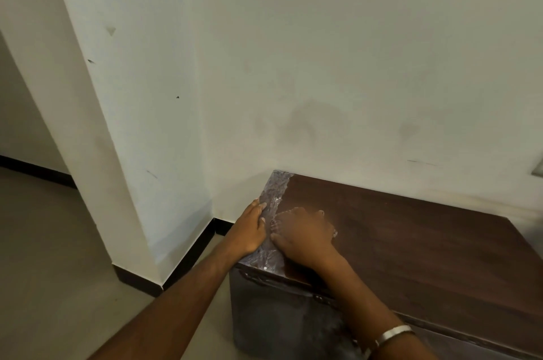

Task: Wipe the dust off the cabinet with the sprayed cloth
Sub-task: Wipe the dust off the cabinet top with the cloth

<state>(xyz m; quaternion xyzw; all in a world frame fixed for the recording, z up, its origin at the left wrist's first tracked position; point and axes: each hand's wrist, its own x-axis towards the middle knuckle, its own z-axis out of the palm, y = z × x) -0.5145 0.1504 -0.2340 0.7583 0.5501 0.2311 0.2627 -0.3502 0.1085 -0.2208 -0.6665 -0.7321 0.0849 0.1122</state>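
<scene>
The low dark brown wooden cabinet (411, 242) stands against the white wall. A grey, shiny, crinkled-looking strip (274, 192) runs along the left edge of its top. My left hand (249, 230) grips that left edge, thumb on top and fingers down the side. My right hand (302, 233) lies palm down on the top just right of the strip and presses on a pale cloth (334, 232). Only small bits of the cloth show past the hand. A metal bangle (393, 333) sits on my right wrist.
A white wall pillar (117, 124) with a black skirting juts out left of the cabinet. Beige floor (58, 271) lies at lower left. The cabinet's dusty front face (279, 318) has a handle near its top edge.
</scene>
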